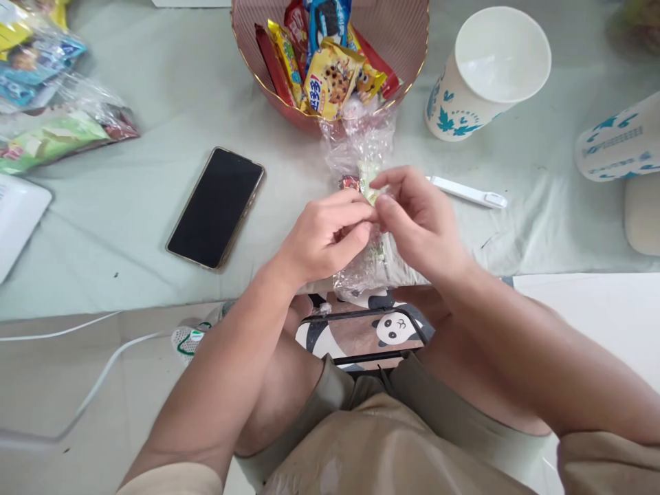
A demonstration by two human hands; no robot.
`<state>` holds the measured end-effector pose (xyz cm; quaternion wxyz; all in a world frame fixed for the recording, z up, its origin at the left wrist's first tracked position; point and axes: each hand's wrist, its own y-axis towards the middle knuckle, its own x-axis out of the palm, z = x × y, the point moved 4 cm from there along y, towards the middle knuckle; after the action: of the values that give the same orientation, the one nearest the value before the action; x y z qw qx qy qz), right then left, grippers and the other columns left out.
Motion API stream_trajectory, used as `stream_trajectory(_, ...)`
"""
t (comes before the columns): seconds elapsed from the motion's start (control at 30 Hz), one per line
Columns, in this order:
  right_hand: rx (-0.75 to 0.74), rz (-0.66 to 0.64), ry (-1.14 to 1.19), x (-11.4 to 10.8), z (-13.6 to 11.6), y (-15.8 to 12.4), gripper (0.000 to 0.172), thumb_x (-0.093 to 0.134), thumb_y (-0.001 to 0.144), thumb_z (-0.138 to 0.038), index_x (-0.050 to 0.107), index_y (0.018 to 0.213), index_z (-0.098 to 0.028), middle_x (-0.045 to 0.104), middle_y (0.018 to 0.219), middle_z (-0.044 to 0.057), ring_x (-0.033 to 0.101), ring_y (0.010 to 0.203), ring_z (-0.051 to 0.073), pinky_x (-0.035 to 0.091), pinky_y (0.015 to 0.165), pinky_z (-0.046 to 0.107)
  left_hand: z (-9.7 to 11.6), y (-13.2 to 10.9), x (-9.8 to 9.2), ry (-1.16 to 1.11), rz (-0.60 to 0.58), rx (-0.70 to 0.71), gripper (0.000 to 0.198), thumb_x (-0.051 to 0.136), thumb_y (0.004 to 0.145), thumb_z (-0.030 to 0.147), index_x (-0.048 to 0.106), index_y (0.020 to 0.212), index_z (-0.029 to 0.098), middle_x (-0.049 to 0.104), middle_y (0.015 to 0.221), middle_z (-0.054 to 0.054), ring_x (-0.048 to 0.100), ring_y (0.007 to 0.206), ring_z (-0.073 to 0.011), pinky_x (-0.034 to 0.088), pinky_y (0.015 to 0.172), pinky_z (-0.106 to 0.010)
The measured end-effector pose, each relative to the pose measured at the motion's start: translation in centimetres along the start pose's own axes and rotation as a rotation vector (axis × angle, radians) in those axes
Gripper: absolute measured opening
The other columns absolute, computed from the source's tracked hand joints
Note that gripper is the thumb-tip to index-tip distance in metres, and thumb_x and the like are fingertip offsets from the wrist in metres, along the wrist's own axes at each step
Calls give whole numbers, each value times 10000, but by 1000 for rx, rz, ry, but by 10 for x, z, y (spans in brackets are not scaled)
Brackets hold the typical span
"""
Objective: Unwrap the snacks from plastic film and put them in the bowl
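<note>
Both hands meet over the table's near edge. My left hand [324,234] is curled, its fingers pinching a small wrapped sweet [369,185] with a pale green and yellow wrapper. My right hand [419,221] pinches the same sweet from the other side with thumb and forefinger. Under and behind the hands lies a crinkled clear plastic bag [361,144], which runs from the pink bowl down to the table edge. A second small dark red sweet [349,182] shows just left of the fingertips.
A pink bowl [412,41] full of snack packets stands at the back. A black phone [216,206] lies to the left, a white stick-like object [469,193] to the right. Two paper cups [485,75] [619,141] stand right. Snack bags [51,130] lie far left.
</note>
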<state>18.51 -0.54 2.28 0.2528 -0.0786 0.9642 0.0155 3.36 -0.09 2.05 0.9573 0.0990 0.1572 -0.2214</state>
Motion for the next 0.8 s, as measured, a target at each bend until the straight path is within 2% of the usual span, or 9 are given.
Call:
stream_trajectory(0.07,12,54,-29,-10,6,3,177,512,975,-397,577,1077,-267,521,732,3,538,630,169,497,620,350,-4,1,-6,35,126,-54,192,549,956,273,710,855,248,670,868,-41,584,780,-192,458,787,-323)
stream_trajectory(0.17,44,137,-126,-33,14,2,262,531,952,-328,525,1210,-285,532,720,-13,500,597,167,470,629,367,-15,-1,-17,153,314,-205,134,672,919,381,687,893,250,654,850,-23,565,761,-185,439,761,-311)
stream_trajectory(0.27,155,148,-350,-52,25,-3,483,624,845,-221,482,1306,-256,555,695,-11,490,592,184,442,662,413,-22,-2,-19,319,324,-348,308,807,805,495,639,774,239,614,757,-20,542,731,-201,417,735,-321)
stream_trajectory(0.33,144,190,-515,-58,25,-5,553,676,770,-189,524,1299,-244,630,818,55,570,704,229,462,719,454,-24,-2,-17,372,278,-409,394,813,788,545,596,682,234,586,686,-22,526,696,-209,409,712,-327)
stream_trajectory(0.43,-124,273,-601,-55,8,-5,351,620,806,-192,646,1149,-259,657,1183,155,641,1093,327,497,903,533,-23,-1,-12,324,261,-380,324,777,837,418,594,645,232,557,637,-14,490,652,-196,381,689,-316)
stream_trajectory(0.53,-386,118,-528,-39,-11,-3,176,529,862,-202,672,936,-273,685,1225,119,605,1277,335,473,1037,566,-21,0,-11,208,295,-316,241,670,888,258,608,657,237,507,588,7,418,589,-169,341,657,-313)
stream_trajectory(0.67,-290,-190,-440,-24,-8,0,169,511,895,-308,651,979,-265,691,765,52,678,797,272,529,765,458,-24,0,-15,79,356,-332,227,591,925,234,568,699,233,532,623,20,476,608,-145,422,668,-279)
stream_trajectory(0.73,-165,-181,-492,-23,-1,1,188,507,917,-357,650,953,-240,590,590,14,572,580,218,462,641,381,-28,0,-15,-113,372,-383,209,587,929,255,555,724,227,598,711,11,575,682,-141,495,697,-255)
stream_trajectory(0.8,-58,-106,-523,-23,5,4,194,540,919,-393,642,909,-227,574,574,6,532,538,197,425,615,353,-31,-1,-12,-341,368,-440,194,585,928,282,539,748,223,638,789,2,649,753,-146,551,708,-249)
